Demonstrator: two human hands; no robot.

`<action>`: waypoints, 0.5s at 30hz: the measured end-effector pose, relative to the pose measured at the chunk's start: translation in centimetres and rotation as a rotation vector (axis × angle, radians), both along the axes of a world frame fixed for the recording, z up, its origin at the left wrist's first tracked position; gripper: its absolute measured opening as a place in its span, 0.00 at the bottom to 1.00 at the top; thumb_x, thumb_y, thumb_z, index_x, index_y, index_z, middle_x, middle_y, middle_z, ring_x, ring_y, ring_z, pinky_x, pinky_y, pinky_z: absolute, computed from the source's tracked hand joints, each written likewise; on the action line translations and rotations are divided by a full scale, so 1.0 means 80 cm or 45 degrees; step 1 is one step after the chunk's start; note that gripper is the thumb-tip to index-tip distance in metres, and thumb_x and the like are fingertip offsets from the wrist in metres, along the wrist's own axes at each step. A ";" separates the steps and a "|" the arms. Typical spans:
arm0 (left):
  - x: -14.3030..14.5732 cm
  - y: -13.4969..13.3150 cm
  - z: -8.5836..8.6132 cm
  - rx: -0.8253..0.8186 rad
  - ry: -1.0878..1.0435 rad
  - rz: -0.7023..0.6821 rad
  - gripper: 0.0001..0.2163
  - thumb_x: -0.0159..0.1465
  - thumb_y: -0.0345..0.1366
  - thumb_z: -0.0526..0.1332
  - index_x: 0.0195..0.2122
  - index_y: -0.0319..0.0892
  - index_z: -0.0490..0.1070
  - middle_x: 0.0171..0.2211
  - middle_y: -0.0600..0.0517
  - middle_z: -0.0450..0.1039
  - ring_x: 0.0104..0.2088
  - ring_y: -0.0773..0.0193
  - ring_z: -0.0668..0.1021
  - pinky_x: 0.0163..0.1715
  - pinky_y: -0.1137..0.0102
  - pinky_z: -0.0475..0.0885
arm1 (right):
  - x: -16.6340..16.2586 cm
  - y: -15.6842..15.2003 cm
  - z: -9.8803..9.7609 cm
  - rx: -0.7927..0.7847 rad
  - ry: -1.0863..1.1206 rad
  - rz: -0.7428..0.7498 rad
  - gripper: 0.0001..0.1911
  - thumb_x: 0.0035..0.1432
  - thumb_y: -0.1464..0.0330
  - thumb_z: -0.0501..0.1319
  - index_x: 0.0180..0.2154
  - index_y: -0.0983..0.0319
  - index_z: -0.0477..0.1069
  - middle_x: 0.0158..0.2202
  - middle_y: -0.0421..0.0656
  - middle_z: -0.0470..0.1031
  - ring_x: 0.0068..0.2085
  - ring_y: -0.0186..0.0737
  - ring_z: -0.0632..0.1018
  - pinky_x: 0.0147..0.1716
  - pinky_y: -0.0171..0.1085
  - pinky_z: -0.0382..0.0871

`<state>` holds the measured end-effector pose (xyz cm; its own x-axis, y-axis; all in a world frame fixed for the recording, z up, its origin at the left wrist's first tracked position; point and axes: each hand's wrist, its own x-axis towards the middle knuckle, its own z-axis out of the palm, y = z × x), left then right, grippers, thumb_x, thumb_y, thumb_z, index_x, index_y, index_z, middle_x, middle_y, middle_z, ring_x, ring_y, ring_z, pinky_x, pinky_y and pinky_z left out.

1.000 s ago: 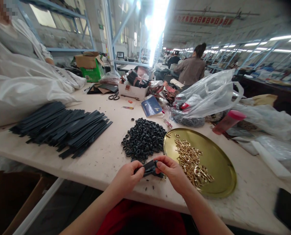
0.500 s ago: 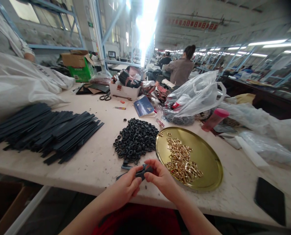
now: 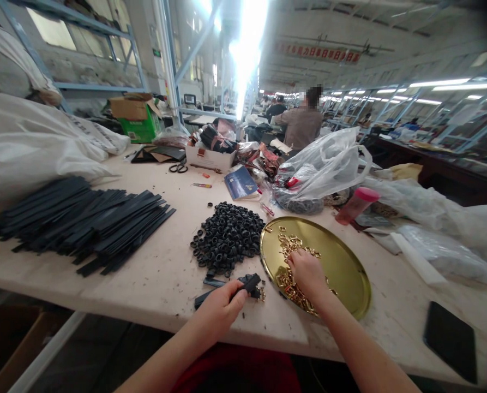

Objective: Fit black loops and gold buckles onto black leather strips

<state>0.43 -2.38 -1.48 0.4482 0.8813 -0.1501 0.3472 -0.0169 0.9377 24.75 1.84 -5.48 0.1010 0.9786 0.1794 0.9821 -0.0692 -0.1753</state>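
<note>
My left hand (image 3: 222,307) is closed on black straps (image 3: 250,285), thumb on top, just over the table's front part. Small gold buckles (image 3: 262,293) show at the straps' right end. Over the round gold tray (image 3: 347,259), my right hand (image 3: 308,274) reaches into a heap of gold buckles (image 3: 294,292). Its fingers are pinched together among them, and whatever is between the fingertips is hidden. A pile of small black loops (image 3: 227,237) lies just beyond my left hand.
Long black strips (image 3: 104,226) are stacked on the left. Farther back are scissors (image 3: 178,168), a blue booklet (image 3: 241,183) and a clear plastic bag (image 3: 320,164). A pink-lidded jar (image 3: 355,206) stands behind the tray; a dark flat phone-like slab (image 3: 451,341) lies at right. Other people are in the background.
My right hand has left the straps by my left hand and moved right into the tray's buckles. My left hand still holds the straps, whose buckled end now shows.
</note>
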 end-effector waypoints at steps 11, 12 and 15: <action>0.008 0.008 -0.025 0.215 0.304 0.099 0.12 0.61 0.39 0.47 0.27 0.41 0.67 0.23 0.54 0.68 0.26 0.66 0.69 0.24 0.75 0.55 | -0.096 -0.049 0.033 -0.305 1.719 0.177 0.19 0.47 0.52 0.59 0.25 0.62 0.66 0.21 0.38 0.69 0.23 0.34 0.70 0.26 0.34 0.64; 0.005 0.007 -0.026 0.209 0.312 0.107 0.12 0.61 0.39 0.47 0.27 0.42 0.67 0.22 0.55 0.67 0.25 0.66 0.69 0.24 0.75 0.55 | -0.099 -0.051 0.032 -0.340 1.829 0.144 0.19 0.46 0.51 0.59 0.24 0.62 0.66 0.22 0.38 0.70 0.24 0.33 0.70 0.26 0.34 0.65; -0.002 0.005 -0.026 0.162 0.334 0.113 0.12 0.60 0.39 0.48 0.25 0.41 0.65 0.20 0.56 0.64 0.24 0.67 0.67 0.23 0.75 0.54 | -0.105 -0.054 0.028 -0.399 2.060 0.088 0.18 0.45 0.54 0.62 0.25 0.62 0.66 0.23 0.38 0.70 0.24 0.31 0.70 0.27 0.34 0.65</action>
